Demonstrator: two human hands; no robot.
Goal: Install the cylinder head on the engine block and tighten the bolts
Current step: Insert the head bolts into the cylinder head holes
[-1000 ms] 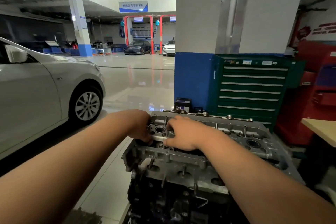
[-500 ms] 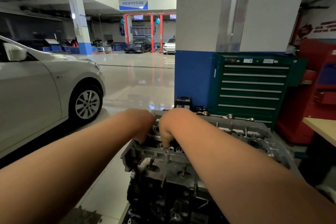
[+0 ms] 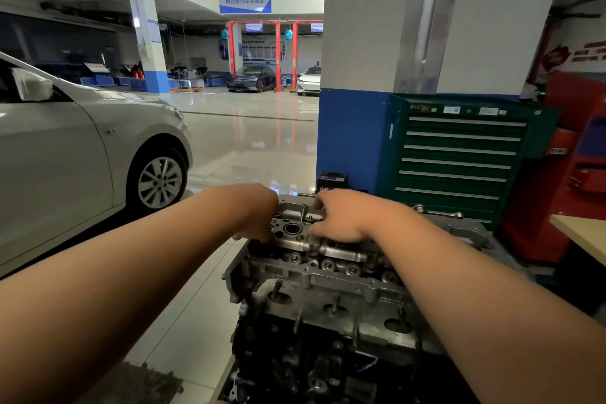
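Your right hand (image 3: 341, 220) has shifted right, fingers curled onto the cylinder head (image 3: 328, 259); left hand (image 3: 259, 220) fingers hidden, grip unclear.

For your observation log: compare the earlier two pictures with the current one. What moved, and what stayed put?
The right hand shifted back from the near edge of the cylinder head, knuckles lowered, fingers again spread on its top. The left hand kept its place at the left end. Head, engine block, car and tool cabinet stayed.
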